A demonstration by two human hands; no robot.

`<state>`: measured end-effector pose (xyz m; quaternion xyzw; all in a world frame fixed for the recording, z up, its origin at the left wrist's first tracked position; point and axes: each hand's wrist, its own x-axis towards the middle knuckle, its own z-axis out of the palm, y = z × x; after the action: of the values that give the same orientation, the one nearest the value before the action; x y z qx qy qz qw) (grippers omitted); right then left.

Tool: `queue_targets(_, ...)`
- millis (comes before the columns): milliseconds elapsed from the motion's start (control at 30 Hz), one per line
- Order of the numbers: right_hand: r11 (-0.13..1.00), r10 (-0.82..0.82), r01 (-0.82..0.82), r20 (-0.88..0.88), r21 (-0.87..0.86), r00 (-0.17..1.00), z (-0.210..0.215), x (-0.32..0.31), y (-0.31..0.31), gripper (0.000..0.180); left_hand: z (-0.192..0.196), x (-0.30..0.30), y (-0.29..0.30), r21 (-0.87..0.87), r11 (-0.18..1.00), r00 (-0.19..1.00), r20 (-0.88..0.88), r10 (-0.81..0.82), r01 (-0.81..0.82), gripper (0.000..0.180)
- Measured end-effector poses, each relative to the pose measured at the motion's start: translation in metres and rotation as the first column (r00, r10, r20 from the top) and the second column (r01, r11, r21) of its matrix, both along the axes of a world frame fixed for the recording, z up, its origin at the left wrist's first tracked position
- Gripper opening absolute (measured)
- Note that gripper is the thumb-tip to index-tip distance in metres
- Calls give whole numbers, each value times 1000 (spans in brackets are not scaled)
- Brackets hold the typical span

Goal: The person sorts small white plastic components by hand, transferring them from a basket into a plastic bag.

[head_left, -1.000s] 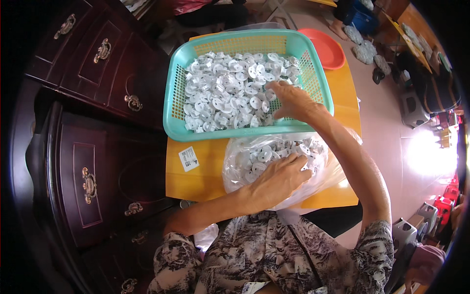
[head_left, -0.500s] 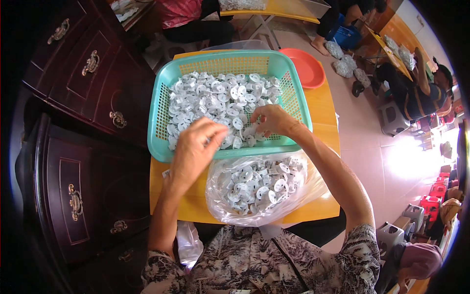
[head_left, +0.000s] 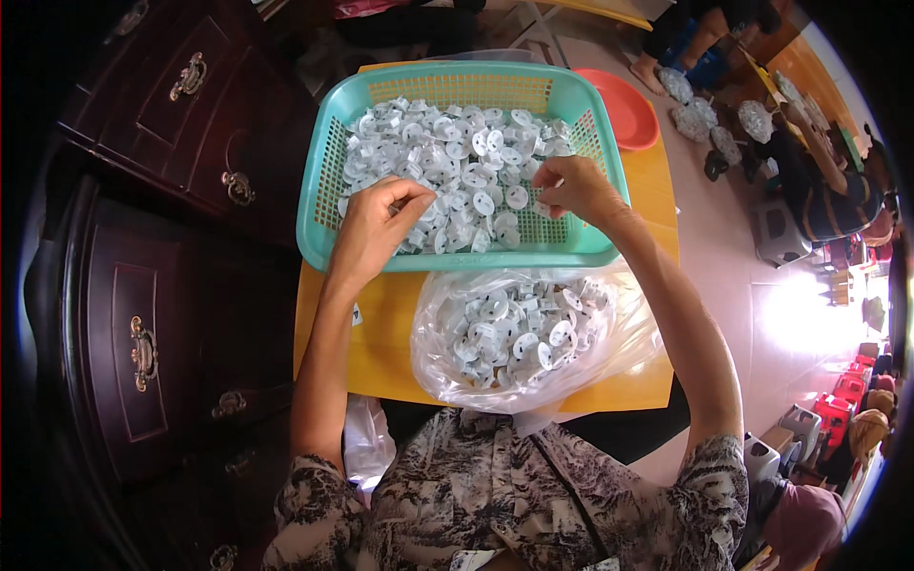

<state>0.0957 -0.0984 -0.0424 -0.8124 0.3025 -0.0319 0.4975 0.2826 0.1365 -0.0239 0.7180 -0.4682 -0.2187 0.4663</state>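
As the view runs from the person's left to right, the lines follow that order.

Cabinet: a dark wooden cabinet (head_left: 162, 285) with brass drawer handles stands just beside the left edge of the desk.

Desk: a yellow-topped desk (head_left: 381, 333) carries the basket and the bag; its bare top shows under the left forearm.

Left hand: the left hand (head_left: 376, 224) reaches over the near left rim of the basket, fingers bent, thumb and fingertips pinched together on small white pieces at the edge of the heap; the grip is clenched on them, though how many pieces it holds cannot be told.

Basket: a teal plastic basket (head_left: 457, 257) with mesh walls sits at the far part of the desk.

White pieces: small round white plastic pieces (head_left: 447, 152) fill the basket in a loose heap, thickest at its left and middle.

Bag: a clear plastic bag (head_left: 533, 333) lies open just in front of the basket, touching its near rim, with more of the same white pieces inside.

Right hand: the right hand (head_left: 576, 190) is over the right part of the basket, its fingertips pinched on a white piece.

Dish: a red plastic dish (head_left: 624, 109) rests beside the far right corner of the basket.
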Motion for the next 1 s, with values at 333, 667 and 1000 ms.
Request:
queue_targets(333,971,129,-137,-49,-196,990,-10,20,17,16,-2,-3,-2,92,995,997,74,-37,30,17)
queue_targets(667,976,126,-95,156,-196,980,94,-53,83,5,-3,1,1,94,995,990,131,-44,32,14)
queue_targets(1000,963,181,-185,-38,-197,983,57,-114,125,10,21,-18,-31,159,964,954,179,-242,214,17)
